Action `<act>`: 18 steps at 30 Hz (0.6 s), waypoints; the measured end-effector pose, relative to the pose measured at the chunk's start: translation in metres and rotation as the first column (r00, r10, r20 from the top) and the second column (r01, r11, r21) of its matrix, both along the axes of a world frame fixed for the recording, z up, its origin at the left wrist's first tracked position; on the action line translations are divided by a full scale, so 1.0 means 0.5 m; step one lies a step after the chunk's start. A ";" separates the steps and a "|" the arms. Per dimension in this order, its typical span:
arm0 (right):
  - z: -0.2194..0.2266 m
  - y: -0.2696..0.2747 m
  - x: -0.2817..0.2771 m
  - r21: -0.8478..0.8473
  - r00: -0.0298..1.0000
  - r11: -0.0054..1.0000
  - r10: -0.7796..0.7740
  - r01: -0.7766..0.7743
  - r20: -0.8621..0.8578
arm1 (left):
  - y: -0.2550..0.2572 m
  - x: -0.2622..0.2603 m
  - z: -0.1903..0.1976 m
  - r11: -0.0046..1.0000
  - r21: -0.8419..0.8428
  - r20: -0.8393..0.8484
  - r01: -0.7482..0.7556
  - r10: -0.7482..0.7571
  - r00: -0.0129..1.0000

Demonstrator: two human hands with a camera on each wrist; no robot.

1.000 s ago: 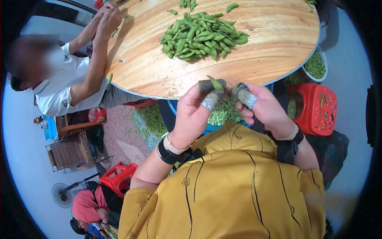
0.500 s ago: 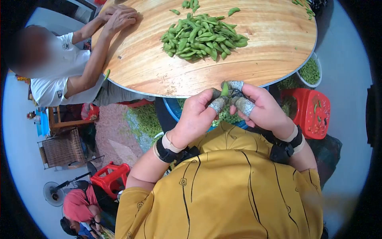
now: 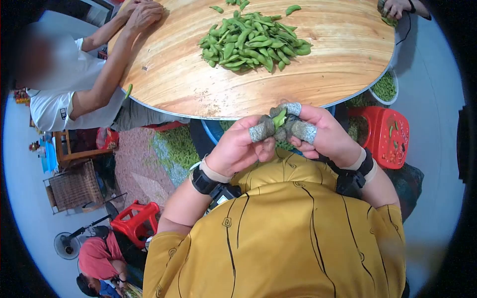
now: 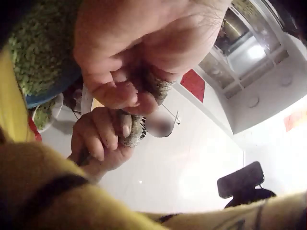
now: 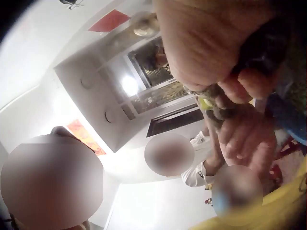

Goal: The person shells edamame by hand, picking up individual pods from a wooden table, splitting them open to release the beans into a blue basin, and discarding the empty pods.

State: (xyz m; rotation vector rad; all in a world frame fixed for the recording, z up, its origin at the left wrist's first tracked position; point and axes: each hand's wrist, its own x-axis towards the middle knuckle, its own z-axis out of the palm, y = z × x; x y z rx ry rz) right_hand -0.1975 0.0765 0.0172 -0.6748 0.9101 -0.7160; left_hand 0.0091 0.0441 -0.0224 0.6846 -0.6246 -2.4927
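Over the table's near edge, both hands meet at one green soybean pod (image 3: 280, 119), its pale split side showing. My left hand (image 3: 239, 144) pinches it between a tape-wrapped thumb and finger. Wrapped fingertips of my right hand (image 3: 325, 130) grip the same pod from the other side. A bit of its green (image 5: 205, 103) peeks out between the fingers in the right wrist view. Below the hands is a blue basin (image 3: 212, 130), with its heap of shelled beans (image 4: 41, 52) plain in the left wrist view. A large pile of pods (image 3: 253, 42) lies on the wooden table (image 3: 174, 74).
A red stool (image 3: 392, 136) with scraps on it stands at the right, near a white bucket (image 3: 385, 87) of beans. Across the left side, a person in a white shirt (image 3: 59, 107) rests their arms on the table. Another person's hand (image 3: 397, 7) is at the far right corner.
The pod has tilted and now shows a pale opening between the fingertips. My hands have closed in around it. The person at left has laid their hands on the table; another hand has appeared far right.
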 end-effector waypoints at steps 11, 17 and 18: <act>-0.064 0.002 -0.017 -0.777 0.736 0.522 -0.358 -0.352 -0.575 | -0.012 -0.009 -0.032 0.995 0.039 -0.036 0.086 -0.085 0.996; -0.067 -0.009 -0.009 -0.607 0.872 0.774 -0.161 -0.179 -0.462 | -0.013 0.005 -0.038 0.960 -0.229 0.246 0.161 -0.103 0.964; -0.064 -0.011 -0.010 -0.611 0.871 0.770 -0.161 -0.184 -0.464 | -0.012 0.004 -0.034 0.959 -0.235 0.243 0.157 -0.098 0.965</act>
